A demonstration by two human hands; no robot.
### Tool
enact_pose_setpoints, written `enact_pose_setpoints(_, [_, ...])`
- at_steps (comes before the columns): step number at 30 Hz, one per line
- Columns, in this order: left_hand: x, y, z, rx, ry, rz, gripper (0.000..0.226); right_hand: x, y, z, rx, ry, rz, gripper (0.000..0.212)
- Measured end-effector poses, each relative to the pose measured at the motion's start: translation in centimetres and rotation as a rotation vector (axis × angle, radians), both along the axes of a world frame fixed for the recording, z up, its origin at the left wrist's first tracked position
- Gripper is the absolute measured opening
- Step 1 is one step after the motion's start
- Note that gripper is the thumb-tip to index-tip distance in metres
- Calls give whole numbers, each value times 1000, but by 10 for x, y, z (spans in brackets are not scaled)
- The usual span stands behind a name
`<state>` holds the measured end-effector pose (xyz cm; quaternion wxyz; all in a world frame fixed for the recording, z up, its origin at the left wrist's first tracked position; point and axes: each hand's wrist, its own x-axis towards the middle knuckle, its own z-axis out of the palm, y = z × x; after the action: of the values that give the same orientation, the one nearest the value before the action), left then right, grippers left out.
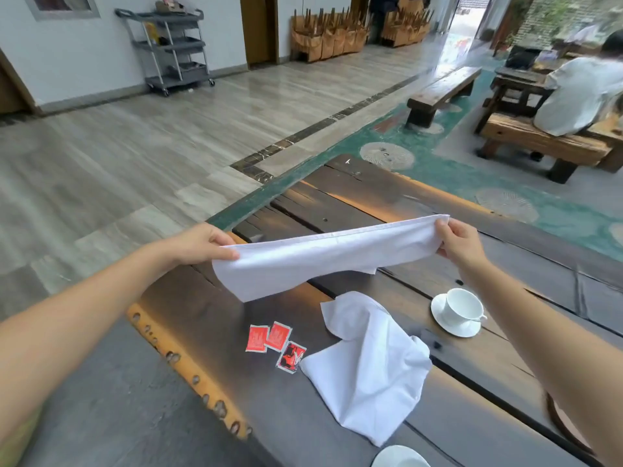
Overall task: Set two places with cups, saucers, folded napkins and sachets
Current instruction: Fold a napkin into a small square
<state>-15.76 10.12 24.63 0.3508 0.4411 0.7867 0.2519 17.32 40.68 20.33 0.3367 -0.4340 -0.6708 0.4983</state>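
My left hand (202, 244) pinches one end of a white napkin (320, 261) and my right hand (460, 242) pinches the other, the cloth stretched in the air over the tabletop (354, 197). Below it a second napkin (371, 369) lies crumpled, with three red sachets (274, 343) just beside it toward the left edge. A cup (462, 306) sits on its saucer (455, 326) further right. More white crockery (399, 458) shows at the near edge.

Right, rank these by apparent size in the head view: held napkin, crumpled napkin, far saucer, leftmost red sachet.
1-2. The held napkin and the crumpled napkin: too alike to rank, and the held one is farther off.
3. The far saucer.
4. The leftmost red sachet.
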Motion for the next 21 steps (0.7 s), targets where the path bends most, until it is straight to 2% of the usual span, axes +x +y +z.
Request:
enact_pose_setpoints(2, [17, -5, -21, -120, -36, -90, 12, 20, -9, -21, -5, -62, -1, 32])
enact_pose_setpoints(6, [52, -10, -56, -298, -240, -222, 12, 58, -27, -52, 3, -142, -46, 41])
enact_pose_setpoints(9, [76, -11, -73, -392, -344, -307, 21, 83, -35, -66, 32, -199, -82, 46])
enact_pose_setpoints(14, [112, -10, -92, -481, -443, -387, 12, 119, -37, -86, 42, -242, -71, 41])
enact_pose_setpoints(21, [138, -9, -104, -500, -487, -362, 18, 143, -29, -97, 49, -243, -75, 40])
